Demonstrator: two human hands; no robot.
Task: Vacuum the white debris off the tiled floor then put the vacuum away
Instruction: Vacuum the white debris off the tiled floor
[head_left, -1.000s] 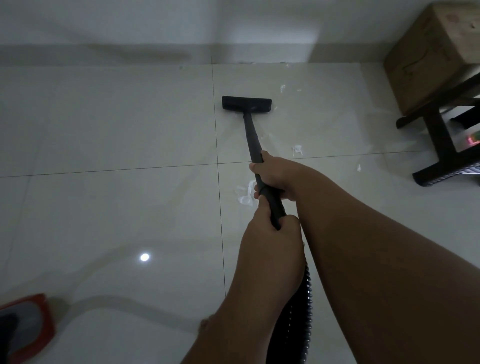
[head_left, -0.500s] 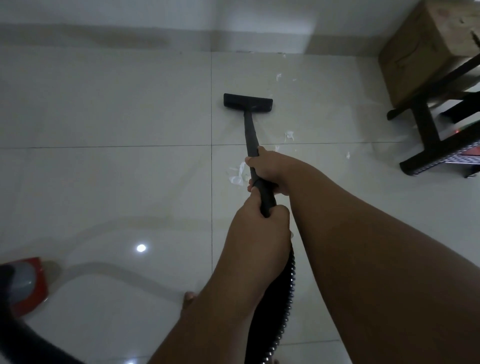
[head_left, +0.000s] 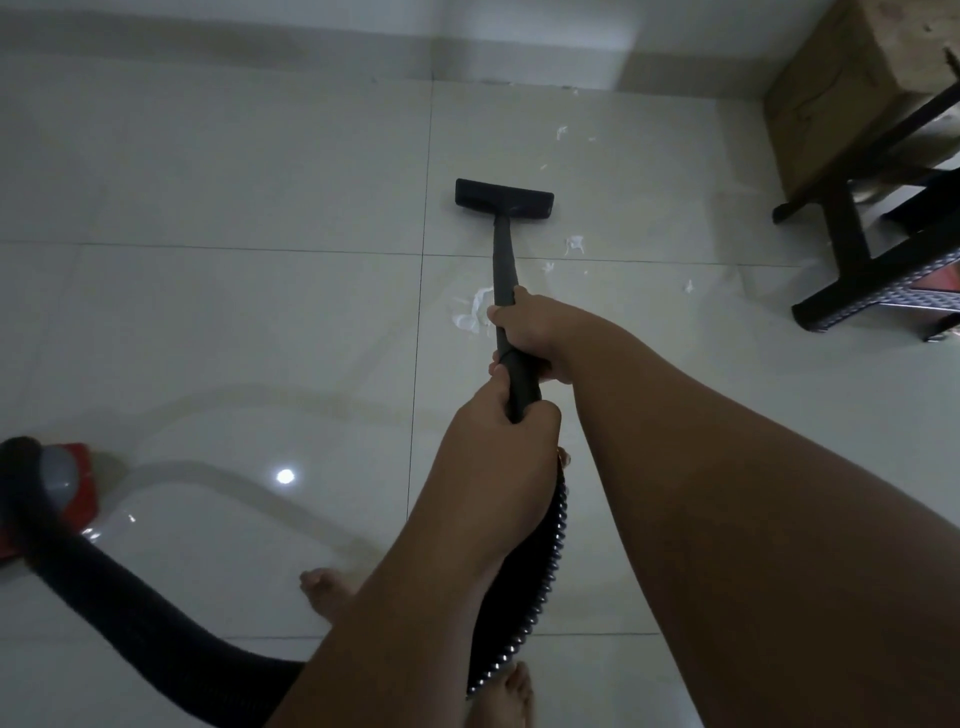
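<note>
— Where were the hands?
— Both were clamped on the black wand (head_left: 505, 270). The right hand (head_left: 530, 332) gripped it farther out, fingers wrapped round; the left hand (head_left: 501, 441) was closed on the thicker handle end, just behind the right one and nearly touching it.

— And the vacuum head?
— The vacuum head (head_left: 504, 197) lay flat on the tiled floor (head_left: 208, 312), well ahead of the right hand, at the far end of the wand.

— The white debris?
— The biggest white scrap (head_left: 470, 317) sat just beside the right hand, to its left. Smaller white bits (head_left: 574, 244) were scattered ahead of that hand and to its right, some beyond the vacuum head near the wall.

— Where was the rest of the machine?
— The ribbed hose (head_left: 540, 582) dropped from under the left hand and curved away left to the red vacuum body (head_left: 78, 493), far off to the left of both hands. A dark stool (head_left: 852, 249) and a cardboard box (head_left: 831, 88) stood well off to the right.
</note>
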